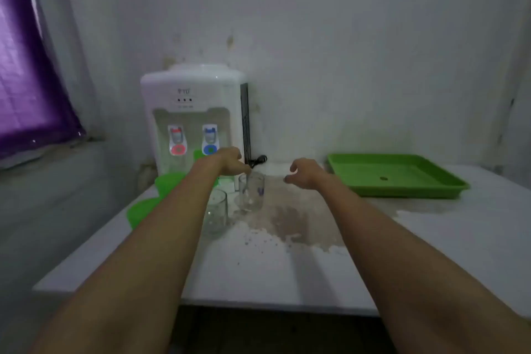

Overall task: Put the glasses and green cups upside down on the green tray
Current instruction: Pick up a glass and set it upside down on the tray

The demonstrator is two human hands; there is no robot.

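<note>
A tall clear glass (252, 191) with a small print stands upright on the white table. My left hand (230, 162) hovers over it, fingertips at its rim; I cannot tell whether they grip it. A shorter clear glass (217, 211) stands just left of it, beside my left forearm. Two green cups (168, 181) (141, 212) sit further left, partly hidden by that arm. My right hand (304, 175) is to the right of the tall glass, fingers spread and curled, holding nothing. The green tray (402, 191) lies at the back right with nothing on it.
A white water dispenser (194, 112) with red and blue taps stands at the back left, its black cable (257, 160) trailing behind the glasses. A brown stain (290, 218) covers the table's middle. The table's front edge (258, 303) is near me. A purple curtain (26, 80) hangs left.
</note>
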